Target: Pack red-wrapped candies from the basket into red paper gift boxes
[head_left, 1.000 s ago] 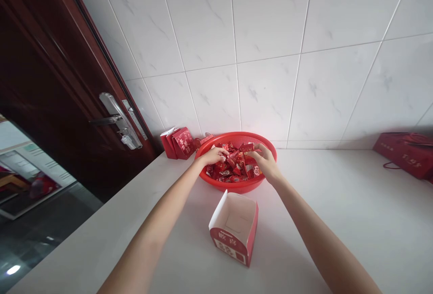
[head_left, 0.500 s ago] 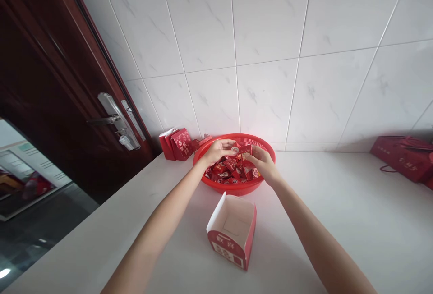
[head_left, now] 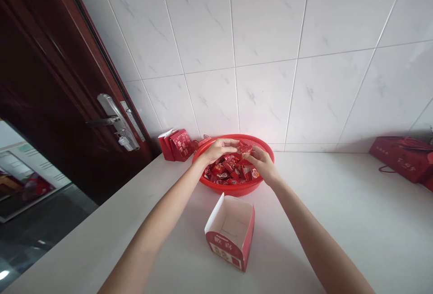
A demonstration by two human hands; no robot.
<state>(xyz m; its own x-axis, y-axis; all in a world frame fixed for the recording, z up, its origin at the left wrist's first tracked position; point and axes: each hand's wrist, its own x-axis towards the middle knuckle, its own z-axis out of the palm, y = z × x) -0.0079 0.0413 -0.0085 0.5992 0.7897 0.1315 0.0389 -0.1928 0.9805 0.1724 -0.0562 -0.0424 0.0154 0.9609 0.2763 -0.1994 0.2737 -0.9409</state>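
Note:
A red plastic basket (head_left: 233, 190) stands on the white counter, heaped with red wrapped candies (head_left: 223, 170). Above the heap, inside the rim, my right hand (head_left: 265, 163) pinches a shiny red wrapped candy (head_left: 245, 148). My left hand (head_left: 218, 150) reaches in from the other side, its fingers and thumb closed at the near edge of the red wrappers; whether it grips a separate candy is hard to see. In front of the basket is a red and white paper box (head_left: 232, 233), upright with its top open, its inside showing bare white card.
Small red paper boxes (head_left: 181, 144) stand against the tiled wall, left of the basket. A larger dark red box (head_left: 401, 156) with a cord lies far right. A dark wooden door (head_left: 67, 59) with a metal handle (head_left: 115, 120) borders the counter's left side.
The candies between my hands have come closer together, and the white round mark by my left fingers no longer shows. Both hands stay over the basket; the view has shifted slightly.

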